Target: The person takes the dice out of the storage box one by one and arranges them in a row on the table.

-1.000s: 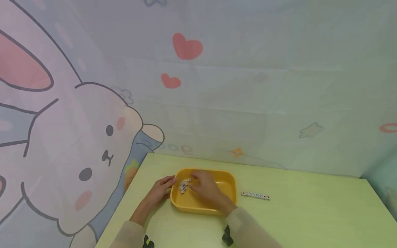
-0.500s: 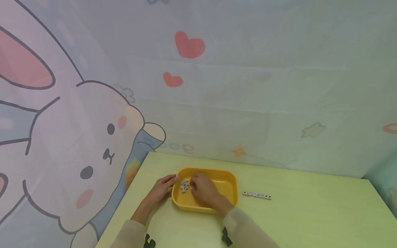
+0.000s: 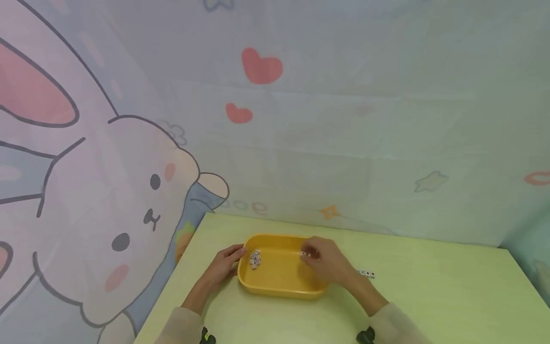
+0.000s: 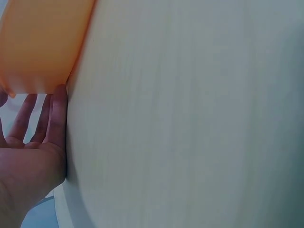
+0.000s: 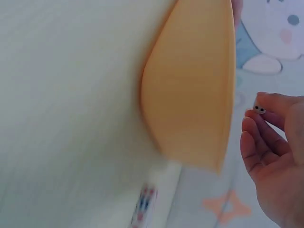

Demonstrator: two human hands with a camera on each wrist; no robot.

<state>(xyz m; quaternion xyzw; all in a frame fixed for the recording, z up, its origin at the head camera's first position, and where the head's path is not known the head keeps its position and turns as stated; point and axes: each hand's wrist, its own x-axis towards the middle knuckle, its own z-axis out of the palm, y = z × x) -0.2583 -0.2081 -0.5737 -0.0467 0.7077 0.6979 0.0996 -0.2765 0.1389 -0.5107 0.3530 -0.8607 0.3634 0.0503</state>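
Observation:
In the head view my left hand holds the left end of a yellow plastic tray. A digit tip overlaps its rim, and in the left wrist view the fingers reach the tray's outer wall. My right hand is over the tray's right end. Its thumb and index finger pinch a small white die with black dots, seen above rim level in the right wrist view. Several more dice lie clustered inside the tray at the left.
A row of dice lies on the pale green table right of the tray, partly hidden by my right hand and forearm. Behind the table hangs a cloth printed with a rabbit and hearts.
My right hand has moved from the dice cluster rightward to the tray's right end, carrying one die. My left hand has stayed on the tray's left end.

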